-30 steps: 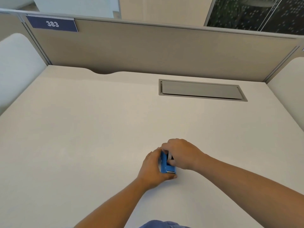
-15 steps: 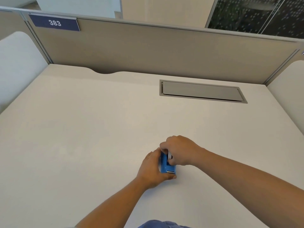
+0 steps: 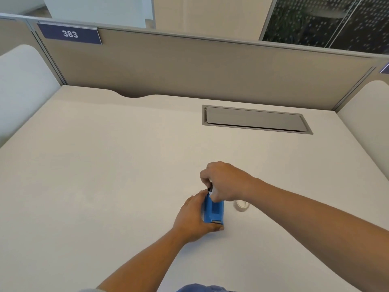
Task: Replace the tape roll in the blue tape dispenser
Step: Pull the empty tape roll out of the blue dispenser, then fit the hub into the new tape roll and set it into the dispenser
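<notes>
At lower centre of a white desk, a left hand grips one blue tape dispenser while the right hand pinches a mostly hidden roll (only a dark-and-white sliver shows) above it. One clear tape roll lies just right; open desk surrounds them.

Both bare forearms reach in from the bottom of the frame toward its lower middle. The left hand lies low, palm turned inward, fingers cupped along the left side of the blue tape dispenser and thumb tucked under its near end. The right hand hovers just above and behind it, wrist bent down, knuckles up, its grip pinched closed on a small dark and white piece that is mostly hidden.
</notes>
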`<state>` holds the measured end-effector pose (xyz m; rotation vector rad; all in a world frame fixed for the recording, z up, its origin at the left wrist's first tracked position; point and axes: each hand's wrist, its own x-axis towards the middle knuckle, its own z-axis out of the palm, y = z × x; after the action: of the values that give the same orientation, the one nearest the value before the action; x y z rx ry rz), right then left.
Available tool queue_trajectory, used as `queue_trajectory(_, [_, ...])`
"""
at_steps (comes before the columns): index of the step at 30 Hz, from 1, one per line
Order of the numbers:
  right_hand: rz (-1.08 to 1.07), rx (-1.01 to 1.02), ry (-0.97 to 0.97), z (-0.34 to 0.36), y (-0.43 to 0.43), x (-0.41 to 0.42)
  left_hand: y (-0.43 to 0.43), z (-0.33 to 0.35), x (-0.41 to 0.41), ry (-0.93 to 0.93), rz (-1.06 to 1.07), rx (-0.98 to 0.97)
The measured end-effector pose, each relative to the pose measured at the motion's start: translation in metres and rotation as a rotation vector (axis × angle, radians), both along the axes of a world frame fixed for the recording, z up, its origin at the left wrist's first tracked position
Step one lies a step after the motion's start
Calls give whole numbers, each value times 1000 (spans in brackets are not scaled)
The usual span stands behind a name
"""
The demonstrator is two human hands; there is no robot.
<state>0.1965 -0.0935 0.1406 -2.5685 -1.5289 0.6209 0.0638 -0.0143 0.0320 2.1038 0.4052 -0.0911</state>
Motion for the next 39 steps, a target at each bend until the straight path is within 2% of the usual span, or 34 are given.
queue_trajectory(5, [26,-92,12,-4,-11,-6,0,4,-1,17,-4,-86])
queue_trajectory(9, [1,-67,23,0,-26,-14,9,22,-3,80,-32,-148])
queue_trajectory(12, [-20,3,43,17,-35,-21,12,50,-14,-7,89,-192])
queue_trajectory(14, [-33,57,64,30,-41,-30,6,71,-23,-72,127,-287])
queue_trajectory(16, [-31,90,77,42,-47,-41,-6,88,-32,-103,150,-403])
queue_trajectory(20, [-59,143,118,57,-60,-61,-23,108,-47,-138,253,-500])
queue_trajectory(25, [-180,321,265,65,-75,-75,-31,119,-60,-154,341,-634])
queue_trajectory(30, [-285,508,301,61,-92,-89,-38,128,-71,-201,372,-749])
queue_trajectory(34, [-395,684,407,54,-100,-102,-43,136,-73,-251,369,-844])
queue_trajectory(39, [-436,796,546,46,-109,-116,-47,146,-77,-260,339,-914])
